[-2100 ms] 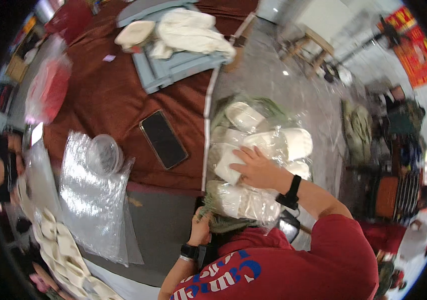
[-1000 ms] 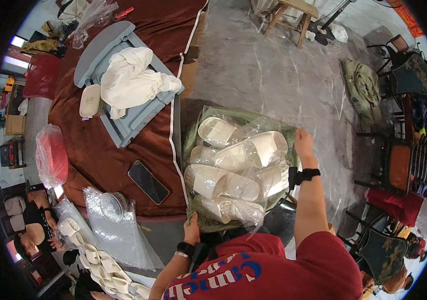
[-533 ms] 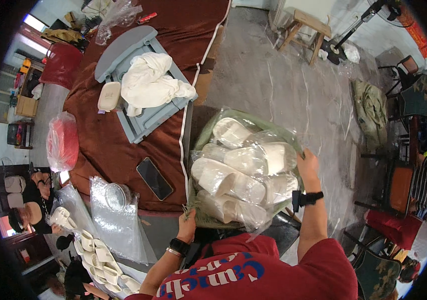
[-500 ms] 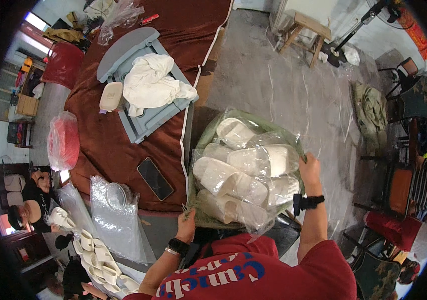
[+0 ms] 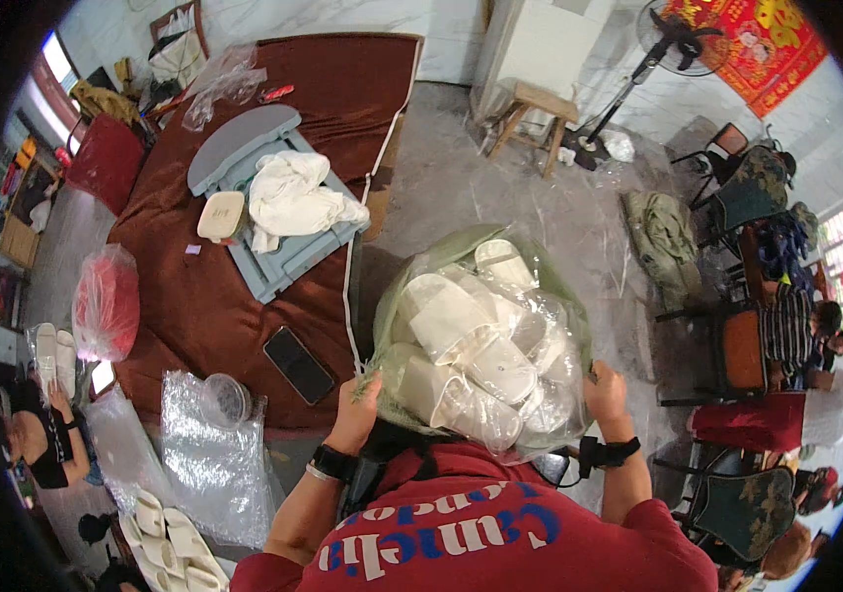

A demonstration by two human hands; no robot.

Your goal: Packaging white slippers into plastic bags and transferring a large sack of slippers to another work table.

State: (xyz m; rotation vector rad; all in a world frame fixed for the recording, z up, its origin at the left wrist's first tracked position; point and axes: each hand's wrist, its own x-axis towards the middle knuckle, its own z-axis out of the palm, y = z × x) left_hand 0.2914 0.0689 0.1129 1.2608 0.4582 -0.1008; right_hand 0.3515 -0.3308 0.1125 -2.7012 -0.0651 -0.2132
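Observation:
A green mesh sack (image 5: 397,296) hangs open in front of me, full of cream slippers (image 5: 451,321) wrapped in clear plastic. My left hand (image 5: 354,407) is closed on the sack's near-left rim. On the opposite side, my right hand (image 5: 607,393) grips its right rim. The slippers lie heaped at various angles, and those deeper down are hidden. Just left of the sack, on the brown cloth-covered table (image 5: 234,345), rests a black phone (image 5: 299,365).
A grey-blue plastic piece (image 5: 263,261) bears a white cloth (image 5: 293,197); a lidded tub (image 5: 221,217) is beside it. Clear plastic bags (image 5: 209,464) and loose slippers (image 5: 170,543) lie at lower left. A co-worker's hand (image 5: 59,403) holds up slippers. Stool (image 5: 532,123) and chairs stand beyond.
The slippers have shifted and tilted inside the sack. My right hand has come lower, nearer to me. The view has tilted up, and the co-worker at left now holds up a bagged pair.

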